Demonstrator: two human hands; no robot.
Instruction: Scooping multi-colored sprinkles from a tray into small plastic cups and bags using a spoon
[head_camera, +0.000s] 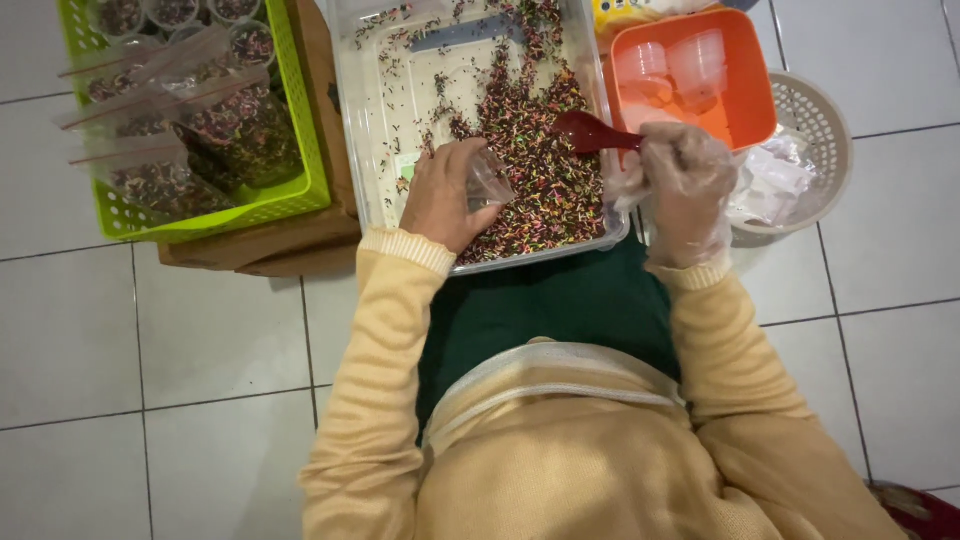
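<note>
Over the clear rectangular plastic tub (372, 150) of multicoloured sprinkles (540, 150), the bare left hand (440, 195) closes its fingers around a small clear plastic cup (490, 182), tilted toward the heap. Just right of that grip, the right hand (685, 185), in a thin transparent glove, pinches the handle of a red plastic spoon (592, 132), whose bowl rests on the sprinkles. Beyond the gloved hand sits an orange square basket (750, 90) of empty cups; left of the tub, a lime-green basket (300, 190) holds filled bags.

Soft, even indoor light fills the scene; the white floor tiles (150, 330) look bright without harsh glare. Shadows stay faint. Frame edges bend slightly, and focus is a little soft.
</note>
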